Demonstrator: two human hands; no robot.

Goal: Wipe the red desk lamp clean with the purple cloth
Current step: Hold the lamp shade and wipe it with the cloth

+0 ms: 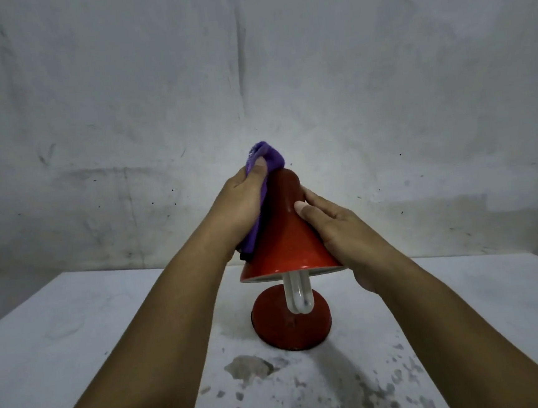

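The red desk lamp [292, 324] stands mid-table [77, 334], its white bulb [297, 294] pointing toward six o'clock. At three o'clock of the shade, the right hand [334, 227] lies against it, grip apart, fingers straight. At nine o'clock the left hand [240, 203] clamps the purple cloth [265, 158] against the shade's top. Beyond, a grey wall [248, 59].

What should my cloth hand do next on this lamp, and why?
Probably slide the purple cloth down the left flank of the red lamp shade. The left hand holds it at the shade's top, the right hand steadies the other side, and the lower shade lies uncovered.
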